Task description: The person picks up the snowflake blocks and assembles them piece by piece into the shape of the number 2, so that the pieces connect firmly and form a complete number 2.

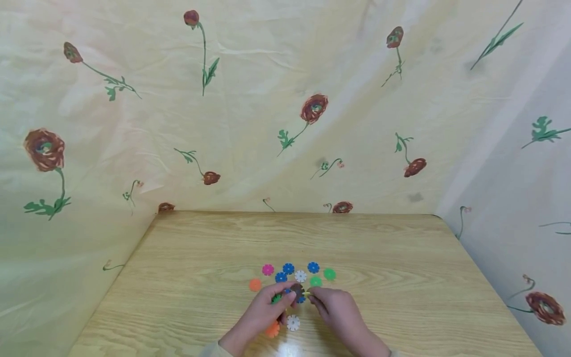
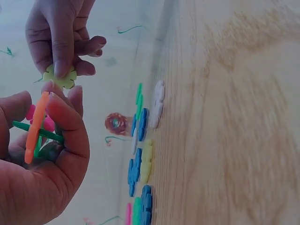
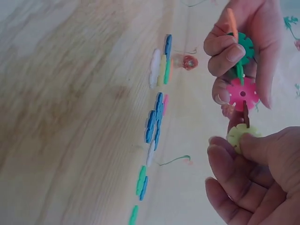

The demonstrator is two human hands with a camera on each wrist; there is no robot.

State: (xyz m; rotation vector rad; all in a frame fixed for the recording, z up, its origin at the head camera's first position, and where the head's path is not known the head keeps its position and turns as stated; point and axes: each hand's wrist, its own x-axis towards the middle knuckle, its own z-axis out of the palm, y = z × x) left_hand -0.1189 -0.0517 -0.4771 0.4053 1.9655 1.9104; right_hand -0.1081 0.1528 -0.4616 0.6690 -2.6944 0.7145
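My left hand [image 1: 263, 308] holds a joined string of notched, flower-shaped plastic discs. In the right wrist view, that string has an orange disc [image 3: 232, 22], a green disc [image 3: 245, 48], a pink disc [image 3: 243, 93] and a brown disc [image 3: 246, 114] seen edge-on. My right hand [image 1: 336, 306] pinches a yellow disc [image 3: 236, 133] between thumb and fingers. The yellow disc sits right at the brown disc's end, overlapping it in the right wrist view. Fingers of the left hand hide parts of the string.
Loose discs lie on the wooden table [image 1: 200, 248] around the hands, among them a pink one [image 1: 268, 269], a blue one [image 1: 314, 267], a green one [image 1: 329, 274] and a white one [image 1: 293, 323]. Flower-print cloth [image 1: 250, 109] hangs behind and beside the table.
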